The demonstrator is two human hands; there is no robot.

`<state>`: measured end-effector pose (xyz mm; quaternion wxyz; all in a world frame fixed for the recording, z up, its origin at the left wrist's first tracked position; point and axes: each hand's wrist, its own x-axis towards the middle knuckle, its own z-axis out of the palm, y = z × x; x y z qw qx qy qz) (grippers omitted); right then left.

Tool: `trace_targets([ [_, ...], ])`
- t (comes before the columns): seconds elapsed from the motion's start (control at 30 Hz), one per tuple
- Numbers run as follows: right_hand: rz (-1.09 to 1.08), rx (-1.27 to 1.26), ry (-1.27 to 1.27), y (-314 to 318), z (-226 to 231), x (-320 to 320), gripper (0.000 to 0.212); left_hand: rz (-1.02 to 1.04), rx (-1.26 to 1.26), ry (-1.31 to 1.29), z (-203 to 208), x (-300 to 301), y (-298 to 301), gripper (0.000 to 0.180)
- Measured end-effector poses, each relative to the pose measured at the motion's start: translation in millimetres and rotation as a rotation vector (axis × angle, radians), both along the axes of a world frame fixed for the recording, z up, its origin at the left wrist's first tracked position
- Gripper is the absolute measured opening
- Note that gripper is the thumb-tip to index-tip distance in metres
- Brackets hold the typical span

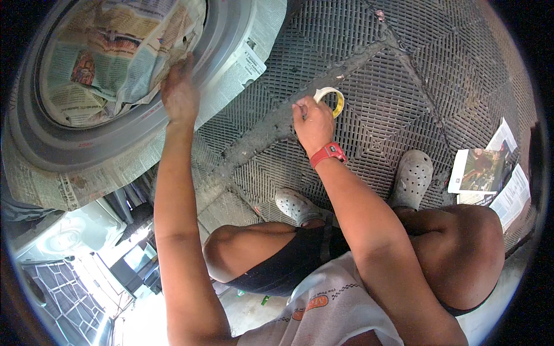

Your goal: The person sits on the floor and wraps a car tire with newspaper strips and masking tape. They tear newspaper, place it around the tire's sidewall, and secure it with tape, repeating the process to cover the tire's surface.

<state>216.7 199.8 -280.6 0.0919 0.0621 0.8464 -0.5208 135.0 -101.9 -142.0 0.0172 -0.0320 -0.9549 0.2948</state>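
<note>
Right hand (315, 124) holds tape (340, 104); left (180, 97) perhaps touches newspaper (124, 60).

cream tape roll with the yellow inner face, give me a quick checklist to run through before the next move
1. Cream tape roll with yellow inner face in the right hand: ok, held.
2. Left hand touching the printed newspaper sheets inside the round grey ring: cannot tell, the hand is blurred.
3. Those inner sheets lying flat: not ok, creased and overlapping near the left hand.
4. Printed newspaper border around the ring's outside: ok along the visible lower and right sides.
5. Loose printed papers away from both hands: ok, far right.
</note>
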Motion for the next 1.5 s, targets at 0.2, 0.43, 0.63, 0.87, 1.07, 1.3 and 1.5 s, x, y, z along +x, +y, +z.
trace_targets([
  [0.2,0.01,0.01,0.007,1,-3,1,0.014,-0.03,-0.221,-0.106,1,-9,8,0.068],
  [0.43,-0.008,0.02,0.02,0,-10,-2,0.014,0.046,-0.231,-0.19,16,-37,23,0.031],
  [0.63,0.0,-0.001,0.015,-1,-4,-4,0.014,0.29,-0.065,0.085,15,-56,34,0.044],
  [0.87,-0.027,0.0,0.024,9,-6,-4,0.015,0.396,-0.02,-0.025,24,-79,46,0.05],
  [1.07,0.012,-0.035,-0.05,13,-10,-5,0.014,0.384,-0.036,-0.073,27,-86,56,0.054],
  [1.3,-0.024,-0.051,-0.052,15,-5,-4,0.015,0.452,-0.004,0.07,24,-77,51,0.047],
  [1.5,-0.023,-0.056,-0.049,17,-4,-3,0.015,0.2,0.144,0.294,4,-62,50,0.03],
])
